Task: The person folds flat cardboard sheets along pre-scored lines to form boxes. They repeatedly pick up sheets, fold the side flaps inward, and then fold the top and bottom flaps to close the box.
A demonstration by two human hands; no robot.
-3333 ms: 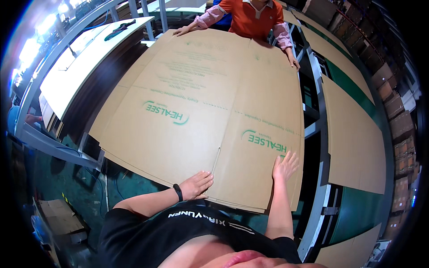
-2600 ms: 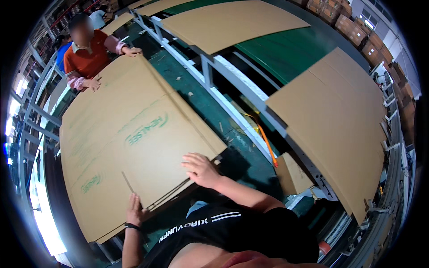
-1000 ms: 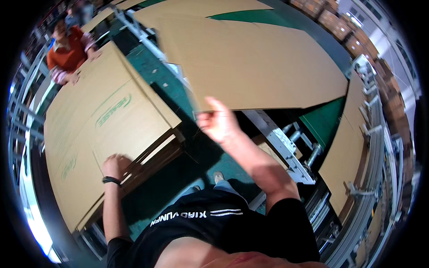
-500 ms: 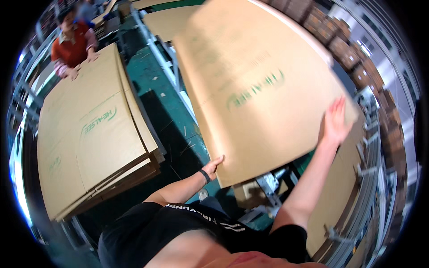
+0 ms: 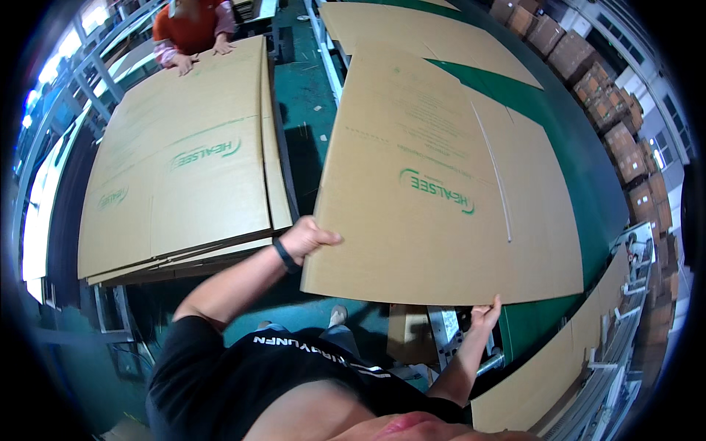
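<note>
I hold a large flat cardboard sheet (image 5: 441, 184) with green print, lifted in front of me. My left hand (image 5: 307, 237), with a black wristband, grips its near left corner. My right hand (image 5: 485, 316) grips its near edge toward the right, fingers curled over the rim. To the left lies a stack of similar cardboard sheets (image 5: 176, 169) on a metal frame.
A person in an orange top (image 5: 193, 29) presses both hands on the far end of the stack. A green conveyor belt (image 5: 573, 184) with more cardboard runs under the held sheet. Brown boxes (image 5: 625, 125) line the right side. The green floor (image 5: 309, 110) shows between.
The lifted sheet has swung down from tilted to nearly flat. My right hand has moved from its far right edge to the near edge; my left hand stays at the near left corner.
</note>
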